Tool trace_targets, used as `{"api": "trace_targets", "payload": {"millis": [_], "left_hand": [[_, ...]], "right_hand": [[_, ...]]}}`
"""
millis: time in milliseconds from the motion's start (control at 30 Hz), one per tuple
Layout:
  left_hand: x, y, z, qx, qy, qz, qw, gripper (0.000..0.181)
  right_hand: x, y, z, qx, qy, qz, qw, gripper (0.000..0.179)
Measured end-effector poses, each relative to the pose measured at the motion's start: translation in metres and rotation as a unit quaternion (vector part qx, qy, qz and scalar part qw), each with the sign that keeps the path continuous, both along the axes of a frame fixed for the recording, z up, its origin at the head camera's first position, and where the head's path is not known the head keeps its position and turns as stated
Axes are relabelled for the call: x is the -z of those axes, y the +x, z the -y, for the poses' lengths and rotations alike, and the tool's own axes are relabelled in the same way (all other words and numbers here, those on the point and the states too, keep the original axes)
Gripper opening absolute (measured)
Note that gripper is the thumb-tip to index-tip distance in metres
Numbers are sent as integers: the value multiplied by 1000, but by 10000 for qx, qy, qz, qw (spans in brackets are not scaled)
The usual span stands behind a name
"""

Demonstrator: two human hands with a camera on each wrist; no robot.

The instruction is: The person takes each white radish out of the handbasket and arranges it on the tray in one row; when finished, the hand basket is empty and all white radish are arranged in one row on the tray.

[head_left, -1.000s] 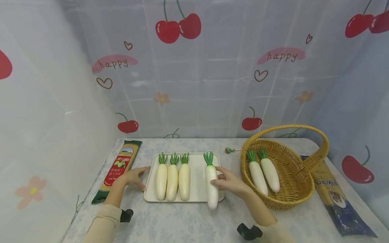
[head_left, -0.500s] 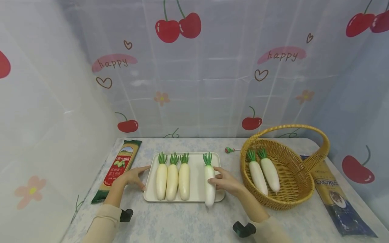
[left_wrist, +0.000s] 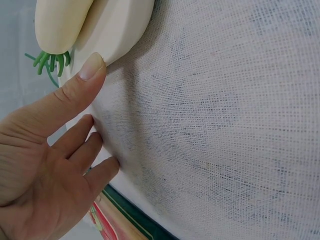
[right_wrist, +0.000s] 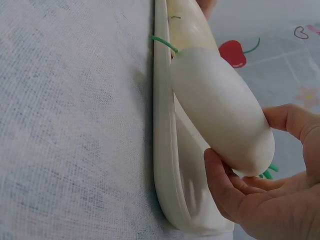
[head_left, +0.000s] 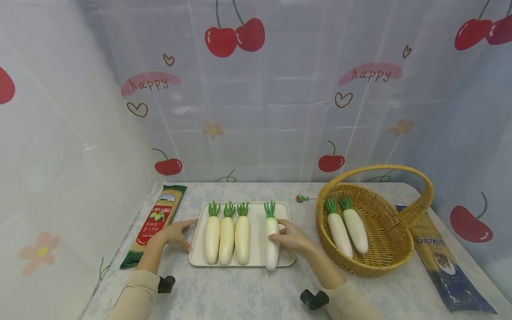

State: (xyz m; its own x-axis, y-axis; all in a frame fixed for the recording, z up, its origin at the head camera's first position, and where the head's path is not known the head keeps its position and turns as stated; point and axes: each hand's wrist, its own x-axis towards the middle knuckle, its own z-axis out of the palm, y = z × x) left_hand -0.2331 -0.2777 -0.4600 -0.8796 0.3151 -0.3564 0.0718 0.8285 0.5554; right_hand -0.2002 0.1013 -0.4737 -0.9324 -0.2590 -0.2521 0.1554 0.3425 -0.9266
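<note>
In my right hand (head_left: pixel 294 238) a white radish (head_left: pixel 272 244) with green stems is gripped between thumb and fingers. It is held over the right part of a cream rectangular tray (head_left: pixel 258 235), its lower tip reaching past the front rim. The right wrist view shows this radish (right_wrist: pixel 220 105) tilted, with a gap between it and the tray floor. Three cream-coloured radishes (head_left: pixel 226 240) lie side by side on the tray's left half. At the tray's left edge my left hand (head_left: pixel 174 234) rests with fingers spread; its thumb touches or nearly touches the rim in the left wrist view.
A wicker basket (head_left: pixel 390 240) with a tall handle stands on the right, holding two white radishes (head_left: pixel 348 226). A blue and gold packet (head_left: pixel 444 262) lies beyond it. Left of the tray is a red and green pasta packet (head_left: pixel 158 218). A lollipop (head_left: pixel 301 198) lies behind.
My right hand has carried the white radish a little to the left over the tray, towards the three cream radishes. The left hand has stayed in place.
</note>
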Motion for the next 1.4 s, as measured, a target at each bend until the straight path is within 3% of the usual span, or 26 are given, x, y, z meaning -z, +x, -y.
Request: {"api": "trace_targets", "payload": {"millis": [267,1033,1400], "left_hand": [[1,1,1,79,40,-76,9999,100],[2,1,2,86,-15,-144,9999,99],[1,0,1,-51,15,23,10000,100]], "right_hand": [[-1,-2,5,35,311,-8,9995,74],[-2,-12,24,5,374,-56,9993,75],[-4,-15,34,-100,359,-68,9993,74]]}}
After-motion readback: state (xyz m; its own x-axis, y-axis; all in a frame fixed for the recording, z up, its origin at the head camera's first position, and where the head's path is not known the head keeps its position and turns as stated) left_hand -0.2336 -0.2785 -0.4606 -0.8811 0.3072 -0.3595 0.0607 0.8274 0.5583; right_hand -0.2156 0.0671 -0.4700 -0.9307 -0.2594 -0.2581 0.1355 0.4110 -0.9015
